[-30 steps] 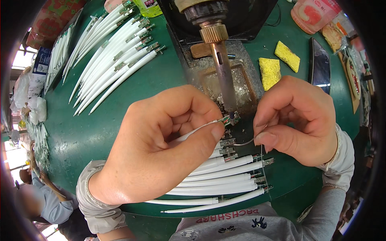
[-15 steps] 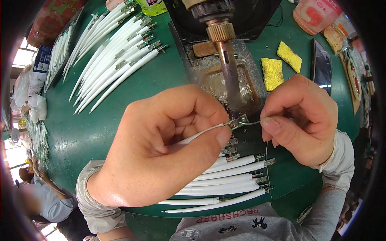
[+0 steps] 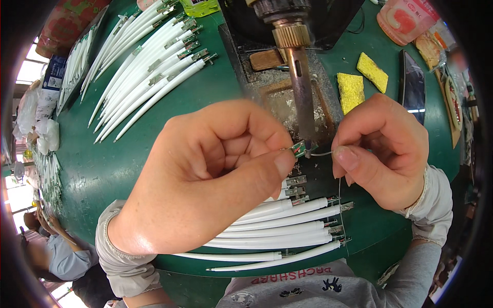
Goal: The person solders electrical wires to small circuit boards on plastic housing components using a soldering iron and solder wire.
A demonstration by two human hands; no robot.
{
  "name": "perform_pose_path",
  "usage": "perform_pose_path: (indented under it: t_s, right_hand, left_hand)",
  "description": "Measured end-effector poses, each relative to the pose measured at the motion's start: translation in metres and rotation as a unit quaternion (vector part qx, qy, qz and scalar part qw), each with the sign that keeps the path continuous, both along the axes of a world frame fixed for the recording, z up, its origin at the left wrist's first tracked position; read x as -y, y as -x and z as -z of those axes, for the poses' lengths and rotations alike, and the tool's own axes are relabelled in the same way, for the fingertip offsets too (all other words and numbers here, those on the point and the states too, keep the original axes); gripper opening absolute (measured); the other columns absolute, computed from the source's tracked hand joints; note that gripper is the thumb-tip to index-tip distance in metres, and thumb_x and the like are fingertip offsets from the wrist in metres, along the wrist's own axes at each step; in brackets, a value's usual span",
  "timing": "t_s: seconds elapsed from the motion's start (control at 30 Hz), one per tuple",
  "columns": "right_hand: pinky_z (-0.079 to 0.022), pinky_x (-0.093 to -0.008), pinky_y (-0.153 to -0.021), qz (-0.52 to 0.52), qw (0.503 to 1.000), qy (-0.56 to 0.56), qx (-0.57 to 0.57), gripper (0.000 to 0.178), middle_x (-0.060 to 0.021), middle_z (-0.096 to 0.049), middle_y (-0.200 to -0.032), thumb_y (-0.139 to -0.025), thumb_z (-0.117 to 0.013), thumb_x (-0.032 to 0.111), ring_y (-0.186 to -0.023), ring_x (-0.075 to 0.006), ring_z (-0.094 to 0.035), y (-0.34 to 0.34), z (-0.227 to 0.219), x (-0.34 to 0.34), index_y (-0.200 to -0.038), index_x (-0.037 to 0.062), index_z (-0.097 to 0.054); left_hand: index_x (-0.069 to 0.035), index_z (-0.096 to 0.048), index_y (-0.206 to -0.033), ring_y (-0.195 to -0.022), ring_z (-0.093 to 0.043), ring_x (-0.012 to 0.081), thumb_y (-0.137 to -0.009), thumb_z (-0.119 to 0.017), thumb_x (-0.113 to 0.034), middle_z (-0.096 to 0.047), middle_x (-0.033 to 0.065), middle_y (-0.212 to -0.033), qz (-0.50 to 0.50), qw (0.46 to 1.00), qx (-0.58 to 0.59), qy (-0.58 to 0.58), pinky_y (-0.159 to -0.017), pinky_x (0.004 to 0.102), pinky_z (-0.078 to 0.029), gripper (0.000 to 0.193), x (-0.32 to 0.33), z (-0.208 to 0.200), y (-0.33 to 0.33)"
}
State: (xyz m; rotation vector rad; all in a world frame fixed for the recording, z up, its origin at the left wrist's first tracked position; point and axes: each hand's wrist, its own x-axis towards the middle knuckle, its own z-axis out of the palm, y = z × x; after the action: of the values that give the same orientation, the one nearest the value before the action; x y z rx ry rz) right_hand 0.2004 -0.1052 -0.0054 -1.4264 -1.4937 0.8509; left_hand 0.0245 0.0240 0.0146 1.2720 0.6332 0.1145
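My left hand (image 3: 205,177) is closed, thumb and forefinger pinching the end of a slim piece with a small green circuit board (image 3: 298,149) sticking out past the fingertips. The rest of that piece is hidden by the hand. Straight above the board stands a soldering iron (image 3: 302,97), its dark tip down at the board's right end. My right hand (image 3: 382,154) is closed on thin solder wire (image 3: 322,154). The wire's short end reaches the iron's tip, and its long part hangs down below the fingers.
White pen-like tubes (image 3: 287,228) with metal-ended boards lie below my hands. More such tubes (image 3: 154,82) lie at the far left. Behind the iron is a grimy metal tray (image 3: 269,84). Yellow sponges (image 3: 351,92) and a phone (image 3: 412,84) lie at the right. A person (image 3: 72,256) sits at far left.
My left hand has turned a little, and the white tube that showed inside it is now hidden. The board sits closer under the iron's tip, with the solder wire still against it.
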Motion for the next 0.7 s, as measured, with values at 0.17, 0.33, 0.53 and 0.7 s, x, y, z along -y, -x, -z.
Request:
perform_pose_path:
  t_s: [0.17,0.33,0.53,0.7]
  right_hand:
    - [-0.043,-0.0181,-0.049,-0.003,1.0,-0.009,-0.013,0.014,-0.0081,-0.054,-0.078,-0.085,-0.057,0.007,-0.059,-0.0088,-0.055,0.001,0.001,-0.001,-0.09,-0.0024,-0.048]
    - [-0.043,-0.0182,-0.049,0.002,1.0,0.018,-0.023,0.014,-0.0082,-0.054,-0.078,-0.086,-0.057,0.008,-0.059,-0.0087,-0.055,0.002,0.001,-0.003,-0.09,-0.0023,-0.048]
    - [-0.039,-0.0172,-0.045,0.031,0.996,-0.016,-0.079,0.017,-0.0056,-0.052,-0.07,-0.089,-0.053,0.014,-0.053,-0.0069,-0.051,0.004,0.009,-0.004,-0.089,-0.0007,-0.045]
    - [-0.026,-0.0162,-0.038,0.043,0.983,0.054,-0.169,0.02,-0.0008,-0.047,-0.058,-0.091,-0.05,0.02,-0.042,-0.0028,-0.04,0.002,0.01,-0.006,-0.087,0.0024,-0.042]
  left_hand:
    - [0.0,-0.052,-0.088,-0.048,-0.042,0.0048,-0.081,-0.058,-0.009,-0.057,0.0085,-0.066,0.004,1.0,0.012,0.004,-0.043,0.017,-0.03,0.012,0.0,-0.001,0.002]
    - [0.0,-0.052,-0.087,-0.047,-0.04,0.0043,-0.081,-0.057,-0.008,-0.057,0.0083,-0.065,0.005,0.999,-0.028,0.024,-0.042,0.0166,-0.029,0.011,-0.005,-0.002,0.003]
    - [0.001,-0.053,-0.088,-0.05,-0.045,0.0048,-0.082,-0.058,-0.009,-0.057,0.0071,-0.066,0.006,0.998,-0.057,0.011,-0.043,0.0168,-0.031,0.012,-0.005,0.0,0.004]
    - [0.003,-0.054,-0.089,-0.061,-0.053,0.0063,-0.08,-0.061,-0.003,-0.058,0.0056,-0.072,0.032,0.997,-0.051,-0.054,-0.052,0.0171,-0.038,0.013,0.0,0.003,0.011]
